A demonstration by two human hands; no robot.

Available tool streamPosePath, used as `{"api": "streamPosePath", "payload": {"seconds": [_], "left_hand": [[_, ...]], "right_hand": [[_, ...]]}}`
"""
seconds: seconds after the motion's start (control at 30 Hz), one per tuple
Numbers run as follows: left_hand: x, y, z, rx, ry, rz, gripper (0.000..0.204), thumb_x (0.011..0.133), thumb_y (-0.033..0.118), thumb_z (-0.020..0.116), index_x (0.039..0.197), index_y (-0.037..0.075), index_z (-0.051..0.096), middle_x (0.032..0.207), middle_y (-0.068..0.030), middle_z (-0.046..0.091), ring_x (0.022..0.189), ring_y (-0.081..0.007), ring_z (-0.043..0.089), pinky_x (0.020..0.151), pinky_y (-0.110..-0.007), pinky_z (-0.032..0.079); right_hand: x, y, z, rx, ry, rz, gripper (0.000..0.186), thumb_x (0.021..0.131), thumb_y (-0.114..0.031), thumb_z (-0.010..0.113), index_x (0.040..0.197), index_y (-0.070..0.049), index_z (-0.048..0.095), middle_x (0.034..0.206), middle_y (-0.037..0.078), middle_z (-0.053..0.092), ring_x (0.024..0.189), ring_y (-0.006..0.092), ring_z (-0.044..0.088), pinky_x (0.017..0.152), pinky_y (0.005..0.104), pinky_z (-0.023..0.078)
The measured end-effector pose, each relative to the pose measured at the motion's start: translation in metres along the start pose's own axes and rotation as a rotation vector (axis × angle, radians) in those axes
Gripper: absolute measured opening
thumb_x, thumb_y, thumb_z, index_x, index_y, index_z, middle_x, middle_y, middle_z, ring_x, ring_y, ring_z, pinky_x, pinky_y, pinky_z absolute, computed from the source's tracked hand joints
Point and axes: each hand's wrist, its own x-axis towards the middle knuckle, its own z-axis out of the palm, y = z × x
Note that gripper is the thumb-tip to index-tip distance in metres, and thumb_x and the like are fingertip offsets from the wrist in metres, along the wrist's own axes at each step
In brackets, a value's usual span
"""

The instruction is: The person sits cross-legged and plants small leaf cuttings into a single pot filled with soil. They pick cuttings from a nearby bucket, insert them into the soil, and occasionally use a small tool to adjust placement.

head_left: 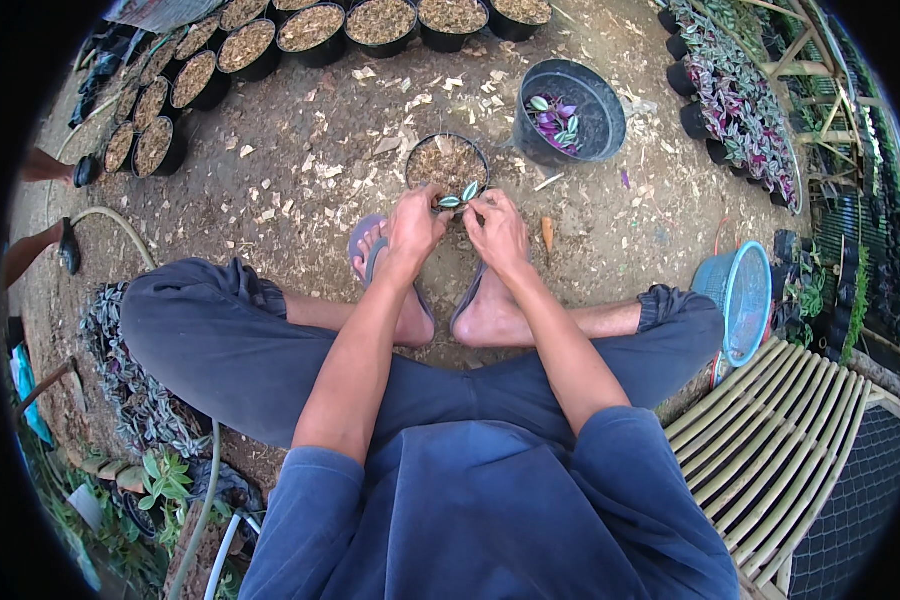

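Observation:
At the near rim of a black pot of brown, chippy growing mix, my left hand and my right hand are close together, fingers curled around a small plant cutting with green and silver striped leaves. Both hands seem to pinch it low down; its stem and some fingertips are hidden. Behind and to the right of that pot, a large black bucket holds purple and green striped cuttings.
Several filled black pots curve along the back left. Potted striped plants line the right, with a blue basket and bamboo bench nearer. My sandalled feet flank my hands. Another person's legs and a hose are at left.

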Motion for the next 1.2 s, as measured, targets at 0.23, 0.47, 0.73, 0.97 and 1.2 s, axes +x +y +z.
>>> {"api": "streamPosePath", "payload": {"seconds": [0.23,0.47,0.73,0.97,1.2], "left_hand": [[0.002,-0.002,0.004,0.007,-0.001,-0.020,0.034,0.078,0.013,0.087,0.110,0.006,0.080,0.097,-0.0180,0.078,0.090,-0.0366,0.073,0.085,-0.046,0.058],[0.004,-0.006,0.007,0.007,0.005,0.004,0.032,0.076,0.012,0.087,0.107,0.005,0.080,0.097,-0.0181,0.077,0.091,-0.0366,0.073,0.085,-0.046,0.058],[0.005,-0.001,0.004,0.011,-0.025,-0.004,0.031,0.078,0.013,0.088,0.106,0.005,0.079,0.103,-0.0166,0.073,0.100,-0.0370,0.070,0.090,-0.046,0.056],[0.004,0.003,-0.002,-0.001,-0.044,-0.017,0.031,0.079,0.013,0.087,0.108,0.006,0.079,0.104,-0.0157,0.070,0.106,-0.0363,0.067,0.094,-0.046,0.054],[0.006,0.001,0.001,0.059,-0.057,-0.015,0.032,0.079,0.014,0.086,0.109,0.006,0.080,0.106,-0.0181,0.069,0.107,-0.0379,0.067,0.096,-0.047,0.054]], "right_hand": [[0.003,-0.002,-0.002,0.014,-0.096,0.023,0.028,0.096,-0.029,0.069,0.106,-0.006,0.081,0.120,0.015,0.066,0.115,0.0359,0.066,0.098,0.0483,0.054],[0.006,0.001,-0.004,0.053,-0.081,0.041,0.029,0.095,-0.030,0.069,0.106,-0.006,0.081,0.124,0.018,0.065,0.117,0.0371,0.064,0.100,0.0487,0.052],[0.009,0.007,-0.006,0.057,-0.118,0.023,0.029,0.095,-0.030,0.069,0.106,-0.006,0.080,0.120,0.017,0.063,0.115,0.0372,0.064,0.100,0.0483,0.053],[0.008,0.006,-0.007,0.070,-0.085,-0.002,0.026,0.094,-0.028,0.069,0.107,-0.007,0.079,0.121,0.016,0.062,0.116,0.0368,0.063,0.100,0.0485,0.053],[0.012,0.008,-0.010,0.078,-0.131,-0.017,0.025,0.095,-0.027,0.069,0.107,-0.007,0.079,0.120,0.017,0.061,0.116,0.0371,0.062,0.101,0.0483,0.052]]}}
